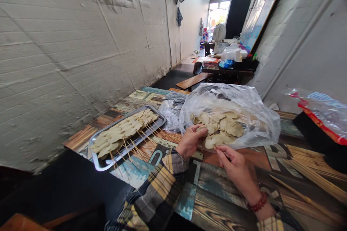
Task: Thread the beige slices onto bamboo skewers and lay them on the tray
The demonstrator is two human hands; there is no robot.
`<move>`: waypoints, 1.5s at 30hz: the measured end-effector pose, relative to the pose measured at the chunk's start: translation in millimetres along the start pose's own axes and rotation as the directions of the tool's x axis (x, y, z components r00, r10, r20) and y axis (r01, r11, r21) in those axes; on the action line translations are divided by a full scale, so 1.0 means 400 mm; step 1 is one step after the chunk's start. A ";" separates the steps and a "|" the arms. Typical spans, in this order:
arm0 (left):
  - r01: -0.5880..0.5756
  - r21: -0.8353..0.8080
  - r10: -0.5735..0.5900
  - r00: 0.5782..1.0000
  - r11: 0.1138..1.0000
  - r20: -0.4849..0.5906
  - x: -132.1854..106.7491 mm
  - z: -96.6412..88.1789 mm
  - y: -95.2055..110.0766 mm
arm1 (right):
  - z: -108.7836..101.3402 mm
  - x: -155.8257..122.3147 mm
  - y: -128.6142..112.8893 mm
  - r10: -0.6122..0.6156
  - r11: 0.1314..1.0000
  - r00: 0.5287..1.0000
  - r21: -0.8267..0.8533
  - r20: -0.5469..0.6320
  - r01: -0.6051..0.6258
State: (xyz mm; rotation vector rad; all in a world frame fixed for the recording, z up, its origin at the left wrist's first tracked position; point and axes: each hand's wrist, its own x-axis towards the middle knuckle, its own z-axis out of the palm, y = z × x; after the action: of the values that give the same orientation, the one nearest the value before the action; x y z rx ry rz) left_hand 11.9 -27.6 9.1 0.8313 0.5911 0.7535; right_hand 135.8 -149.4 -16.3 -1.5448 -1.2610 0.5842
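A clear plastic bag (257,135) lies open towards me, with a heap of thin, pale beige slices (230,126) inside. My left hand (189,141) is at the bag's near left edge, its thumb and fingers closed on one pale slice (202,128). Beside it, my right hand (233,162) has thumb and forefinger pinched together at the bag's front edge, by the lowest slices. What that pinch holds, if anything, is too small to make out. To the left, a metal tray (101,165) bears rows of skewered slices (124,130), their wooden sticks (135,147) pointing towards me.
Bamboo skewers (317,177) lie on the patterned table (214,205) at right. Near them is a black container (311,133) with red-edged plastic packaging (322,115). Crumpled plastic (170,115) sits between tray and bag. A bench (195,80) and another cluttered table stand beyond.
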 end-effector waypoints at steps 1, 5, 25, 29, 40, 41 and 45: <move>-0.009 0.006 0.009 1.000 1.000 -0.030 0.001 -0.001 -0.001 | 0.000 -0.001 0.001 -0.003 1.000 1.000 -0.002 0.007 0.003; -0.080 0.053 0.088 0.982 0.995 -0.168 0.006 -0.009 -0.003 | 0.001 -0.003 0.002 -0.002 1.000 0.999 -0.013 0.052 0.002; -0.109 0.192 0.132 0.985 0.975 -0.113 0.008 0.001 -0.016 | 0.000 -0.003 0.010 -0.068 0.983 0.997 -0.175 -0.031 0.061; -0.118 0.166 0.133 0.988 0.979 -0.079 0.006 -0.001 -0.012 | -0.001 -0.001 0.012 -0.064 0.986 0.998 -0.155 -0.021 0.060; -0.116 0.185 0.136 0.986 0.976 -0.101 0.014 -0.002 -0.032 | 0.005 -0.002 0.011 -0.129 0.970 0.988 -0.216 -0.084 0.108; -0.116 0.189 0.137 0.985 0.975 -0.103 0.014 -0.001 -0.034 | 0.006 -0.002 0.012 -0.128 0.970 0.988 -0.220 -0.084 0.107; -0.115 0.214 0.138 0.986 0.970 -0.095 0.011 0.007 -0.038 | 0.008 0.001 0.015 -0.133 0.968 0.987 -0.225 -0.089 0.110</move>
State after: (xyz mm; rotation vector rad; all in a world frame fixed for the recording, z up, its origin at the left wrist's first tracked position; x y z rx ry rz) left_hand 22.0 -32.2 -2.6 1.0329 0.7290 0.8679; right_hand 135.8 -147.6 -22.6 -1.6422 -1.3647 0.2893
